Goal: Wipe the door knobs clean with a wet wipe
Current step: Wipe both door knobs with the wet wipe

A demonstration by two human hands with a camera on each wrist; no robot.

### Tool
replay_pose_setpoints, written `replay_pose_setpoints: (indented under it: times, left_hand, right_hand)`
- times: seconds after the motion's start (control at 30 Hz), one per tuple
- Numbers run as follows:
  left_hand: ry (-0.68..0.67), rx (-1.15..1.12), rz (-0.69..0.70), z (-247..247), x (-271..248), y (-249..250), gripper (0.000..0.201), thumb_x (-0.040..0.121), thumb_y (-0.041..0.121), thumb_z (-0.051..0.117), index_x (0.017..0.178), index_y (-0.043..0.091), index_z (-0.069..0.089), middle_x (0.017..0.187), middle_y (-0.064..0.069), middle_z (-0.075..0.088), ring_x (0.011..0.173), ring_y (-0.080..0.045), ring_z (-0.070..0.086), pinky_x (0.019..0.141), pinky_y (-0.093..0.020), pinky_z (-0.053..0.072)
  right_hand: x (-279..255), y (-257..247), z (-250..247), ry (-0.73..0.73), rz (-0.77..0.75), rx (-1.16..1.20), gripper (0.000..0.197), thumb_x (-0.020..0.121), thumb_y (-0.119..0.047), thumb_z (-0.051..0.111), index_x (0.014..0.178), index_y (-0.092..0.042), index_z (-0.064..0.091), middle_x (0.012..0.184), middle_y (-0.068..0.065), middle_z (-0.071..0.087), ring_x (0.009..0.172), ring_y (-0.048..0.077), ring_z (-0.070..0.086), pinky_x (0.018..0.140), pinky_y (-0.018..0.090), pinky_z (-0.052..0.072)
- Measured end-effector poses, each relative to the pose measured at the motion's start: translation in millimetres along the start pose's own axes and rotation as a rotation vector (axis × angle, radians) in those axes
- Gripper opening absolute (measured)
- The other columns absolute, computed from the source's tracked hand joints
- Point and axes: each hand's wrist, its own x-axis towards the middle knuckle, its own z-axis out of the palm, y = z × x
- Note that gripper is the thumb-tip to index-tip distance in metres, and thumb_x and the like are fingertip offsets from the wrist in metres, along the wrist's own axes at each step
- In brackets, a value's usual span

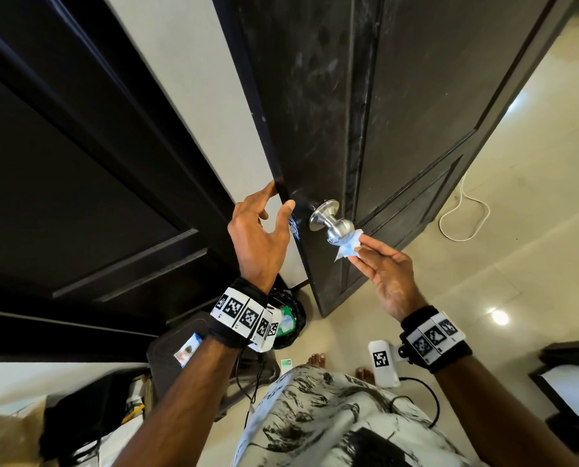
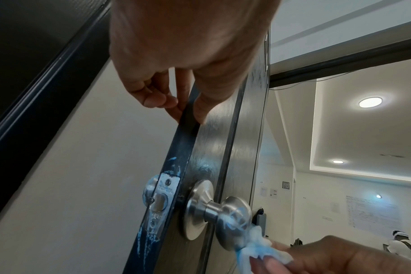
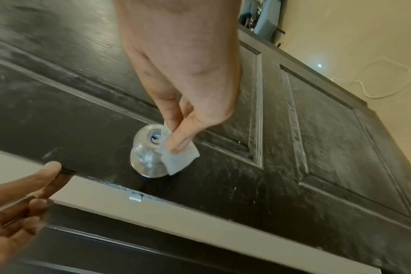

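Observation:
A round silver door knob sticks out of the dark door near its free edge. My right hand pinches a crumpled pale blue wet wipe between thumb and fingers and holds it against the knob's front end. The right wrist view shows the wipe covering one side of the knob, whose keyhole is still visible. My left hand pinches the door's edge just above the knob, thumb on the face, fingers behind. The latch plate has blue smears.
The dark door frame and a strip of pale wall stand to the left. A black bin bag and a dark stool sit on the floor below my left wrist. A white cable loops across the tiles at right.

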Motion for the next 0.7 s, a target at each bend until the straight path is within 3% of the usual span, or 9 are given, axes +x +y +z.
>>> replay_pose_setpoints:
  times: [0.1, 0.23, 0.47, 0.6, 0.7]
  left_hand:
    - [0.008, -0.007, 0.005, 1.2, -1.6, -0.4, 0.042, 0.093, 0.029, 0.077, 0.133, 0.019, 0.069, 0.093, 0.015, 0.061, 0.071, 0.000, 0.046, 0.068, -0.015, 0.041]
    - [0.005, -0.012, 0.015, 1.6, -0.3, -1.1, 0.043, 0.093, 0.029, 0.077, 0.134, 0.018, 0.069, 0.097, 0.004, 0.069, 0.072, -0.001, 0.046, 0.068, -0.017, 0.043]
    - [0.019, 0.020, 0.023, 2.0, 0.8, -3.5, 0.044, 0.093, 0.031, 0.077, 0.134, 0.019, 0.069, 0.091, 0.015, 0.058, 0.072, -0.007, 0.047, 0.070, -0.019, 0.044]
    - [0.030, 0.025, 0.033, 1.8, 1.5, -4.7, 0.044, 0.093, 0.030, 0.077, 0.134, 0.018, 0.069, 0.088, 0.019, 0.056, 0.073, -0.009, 0.048, 0.070, -0.022, 0.046]
    - [0.029, 0.017, 0.048, 1.9, 1.9, -4.5, 0.043, 0.092, 0.029, 0.077, 0.133, 0.019, 0.069, 0.085, 0.029, 0.052, 0.074, -0.010, 0.049, 0.069, -0.022, 0.045]
  right_hand:
    - [-0.6, -2.8, 8.1, 0.051, -0.148, -0.196, 0.036, 0.091, 0.006, 0.070, 0.127, 0.007, 0.066, 0.107, 0.006, 0.080, 0.104, 0.027, 0.076, 0.083, 0.027, 0.063]
    - [-0.1, 6.4, 16.7, 0.132, -0.315, -0.340, 0.034, 0.086, 0.006, 0.076, 0.119, 0.008, 0.071, 0.108, 0.016, 0.078, 0.098, 0.025, 0.078, 0.086, 0.031, 0.064]
    - [5.1, 21.8, 19.1, 0.205, -0.509, -0.440, 0.029, 0.083, 0.004, 0.080, 0.112, 0.003, 0.075, 0.102, 0.012, 0.079, 0.093, 0.022, 0.079, 0.084, 0.033, 0.064]
    - [2.1, 28.9, 20.8, 0.150, -0.640, -0.587, 0.026, 0.083, 0.005, 0.080, 0.109, 0.001, 0.077, 0.100, 0.011, 0.079, 0.088, 0.019, 0.079, 0.080, 0.027, 0.063]
    - [6.9, 25.7, 17.5, 0.156, -0.696, -0.639, 0.024, 0.082, 0.006, 0.081, 0.105, 0.001, 0.078, 0.099, 0.013, 0.078, 0.086, 0.019, 0.078, 0.079, 0.027, 0.063]
